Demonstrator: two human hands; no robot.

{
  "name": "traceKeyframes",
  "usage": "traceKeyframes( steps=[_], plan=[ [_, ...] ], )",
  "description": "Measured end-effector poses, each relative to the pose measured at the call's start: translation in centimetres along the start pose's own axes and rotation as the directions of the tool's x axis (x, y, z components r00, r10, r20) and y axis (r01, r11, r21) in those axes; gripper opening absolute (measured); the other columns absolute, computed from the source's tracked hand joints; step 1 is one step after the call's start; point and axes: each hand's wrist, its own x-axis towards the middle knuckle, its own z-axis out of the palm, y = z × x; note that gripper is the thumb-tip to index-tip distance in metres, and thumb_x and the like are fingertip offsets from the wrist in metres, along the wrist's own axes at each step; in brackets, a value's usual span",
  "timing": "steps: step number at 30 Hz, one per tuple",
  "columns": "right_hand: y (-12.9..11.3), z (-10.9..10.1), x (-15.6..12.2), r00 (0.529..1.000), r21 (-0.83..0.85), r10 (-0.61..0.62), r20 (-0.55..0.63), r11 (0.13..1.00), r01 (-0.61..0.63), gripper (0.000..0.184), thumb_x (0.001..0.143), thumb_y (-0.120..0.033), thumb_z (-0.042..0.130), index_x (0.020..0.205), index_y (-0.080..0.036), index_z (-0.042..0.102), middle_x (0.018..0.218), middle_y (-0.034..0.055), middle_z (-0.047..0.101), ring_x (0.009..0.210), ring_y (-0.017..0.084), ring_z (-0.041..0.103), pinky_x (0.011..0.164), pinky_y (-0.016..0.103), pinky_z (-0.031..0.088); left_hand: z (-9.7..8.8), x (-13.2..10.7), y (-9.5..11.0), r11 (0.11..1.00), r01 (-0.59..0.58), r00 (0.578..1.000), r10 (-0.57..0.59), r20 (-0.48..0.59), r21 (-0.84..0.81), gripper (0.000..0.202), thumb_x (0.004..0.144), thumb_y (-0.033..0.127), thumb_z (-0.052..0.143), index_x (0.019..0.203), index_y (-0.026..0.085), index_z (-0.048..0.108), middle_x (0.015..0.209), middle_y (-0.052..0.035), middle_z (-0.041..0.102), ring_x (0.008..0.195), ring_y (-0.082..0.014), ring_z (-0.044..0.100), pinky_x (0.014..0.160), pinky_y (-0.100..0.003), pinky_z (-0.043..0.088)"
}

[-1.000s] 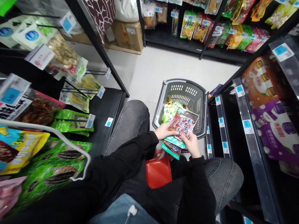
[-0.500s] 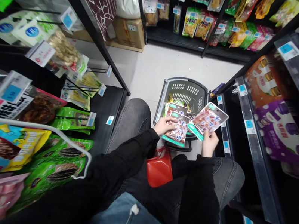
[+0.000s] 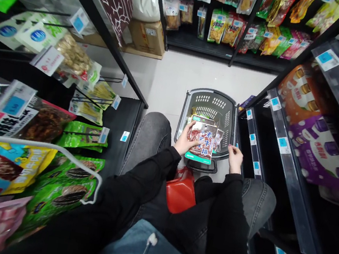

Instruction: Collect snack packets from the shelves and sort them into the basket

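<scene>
My left hand [image 3: 184, 141] grips a snack packet [image 3: 202, 147] with a green lower band and blue Chinese lettering, the thumb lying across its front. It is held over the near side of a grey shopping basket [image 3: 215, 94] on the floor. Inside the basket, partly covered by that packet, lie other packets [image 3: 201, 119]. My right hand [image 3: 235, 160] hovers just right of the basket's rim, apart from the packet. Its fingers are curled together and I see nothing in them.
Shelves of hanging snack bags [image 3: 86, 135] stand close on the left. To the right are dark shelves with price tags and purple boxes [image 3: 318, 142]. A red object [image 3: 181, 193] sits between my knees. Beyond the basket, a cardboard box [image 3: 146, 37] and another snack rack [image 3: 198, 43] stand.
The packet that was in my right hand has left it, and that hand is now closed and empty. The packet in my left hand now faces up more upright and fully visible.
</scene>
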Motion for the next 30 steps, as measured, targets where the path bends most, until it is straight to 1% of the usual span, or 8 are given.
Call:
traceKeyframes(
  steps=[3,6,10,13,16,20,26,30],
  plan=[
    [-1.9,1.3,-2.3,0.95,0.312,-0.142,0.279,0.949,0.051,0.034,0.066,-0.044,0.061,0.086,-0.017,0.059,0.084,0.0059,0.064,0.074,0.017,0.059,0.07,0.032,0.047,0.0,0.0,0.1,0.998,-0.058,0.998,0.058,0.007,0.03,0.088,0.06,0.032,0.076,0.134,0.02,0.03,0.141,-0.0111,0.032,0.13,-0.0249,0.033,0.112,-0.037,0.024],
    [-3.2,2.7,-4.5,0.9,0.401,-0.154,0.408,0.916,-0.025,0.036,0.056,-0.037,0.073,0.081,-0.019,0.055,0.075,0.001,0.062,0.068,0.015,0.059,0.066,0.029,0.048,0.1,-0.1,0.0,0.994,-0.094,0.996,0.093,0.017,0.06,0.089,0.059,0.032,0.077,0.134,0.02,0.03,0.141,-0.0109,0.031,0.13,-0.0235,0.032,0.112,-0.036,0.023],
    [-3.7,3.3,-5.6,0.919,0.458,-0.172,0.355,0.889,-0.01,0.032,0.059,-0.036,0.072,0.08,-0.018,0.055,0.077,0.0018,0.063,0.071,0.016,0.059,0.07,0.03,0.048,0.4,-0.2,-0.4,1.0,0.022,1.0,-0.022,0.013,0.022,0.088,0.056,0.035,0.078,0.13,0.015,0.035,0.132,-0.0135,0.043,0.12,-0.0245,0.044,0.105,-0.037,0.033],
    [-3.9,2.8,-5.3,0.957,0.46,-0.198,0.21,0.884,0.082,0.029,0.063,-0.037,0.069,0.078,-0.018,0.054,0.076,0.0016,0.062,0.07,0.015,0.058,0.071,0.03,0.047,0.4,-0.1,-0.6,0.986,0.168,0.974,-0.165,0.152,-0.008,0.07,0.056,0.041,0.076,0.113,0.009,0.052,0.112,-0.013,0.058,0.103,-0.0251,0.055,0.096,-0.038,0.041],
    [-4.0,2.3,-5.2,0.963,0.443,-0.211,0.169,0.889,0.117,0.029,0.064,-0.039,0.068,0.078,-0.018,0.053,0.077,0.0017,0.062,0.071,0.015,0.057,0.071,0.03,0.046,0.4,-0.2,-0.4,0.963,0.267,0.934,-0.265,0.239,0.027,0.056,0.056,0.047,0.074,0.092,0.005,0.062,0.093,-0.0111,0.065,0.089,-0.0244,0.06,0.086,-0.037,0.046],
    [-4.0,2.2,-5.3,0.956,0.43,-0.238,0.172,0.891,0.145,0.028,0.066,-0.04,0.066,0.077,-0.018,0.053,0.076,0.0011,0.06,0.071,0.015,0.056,0.07,0.029,0.046,0.5,-0.4,0.3,0.939,0.335,0.89,-0.344,0.3,0.082,0.056,0.05,0.047,0.077,0.087,0.007,0.065,0.085,-0.0092,0.067,0.083,-0.0234,0.061,0.084,-0.036,0.047],
    [-3.6,2.2,-5.3,0.907,0.282,-0.281,0.313,0.94,0.194,0.031,0.064,-0.038,0.068,0.085,-0.016,0.06,0.082,0.0037,0.065,0.076,0.018,0.058,0.072,0.03,0.047,0.6,-0.6,-0.1,0.946,0.303,0.913,-0.323,0.25,0.115,0.053,0.054,0.046,0.074,0.089,0.007,0.065,0.089,-0.0121,0.068,0.085,-0.0242,0.062,0.085,-0.037,0.047],
    [-3.8,2.5,-5.4,0.914,0.34,-0.193,0.357,0.938,0.065,0.036,0.059,-0.037,0.071,0.085,-0.015,0.062,0.083,0.0051,0.067,0.077,0.021,0.062,0.074,0.034,0.049,0.6,-0.8,-0.9,0.931,0.337,0.909,-0.36,0.208,0.14,0.051,0.055,0.043,0.074,0.088,0.005,0.064,0.089,-0.0144,0.067,0.083,-0.025,0.062,0.081,-0.037,0.049]
  ],
)
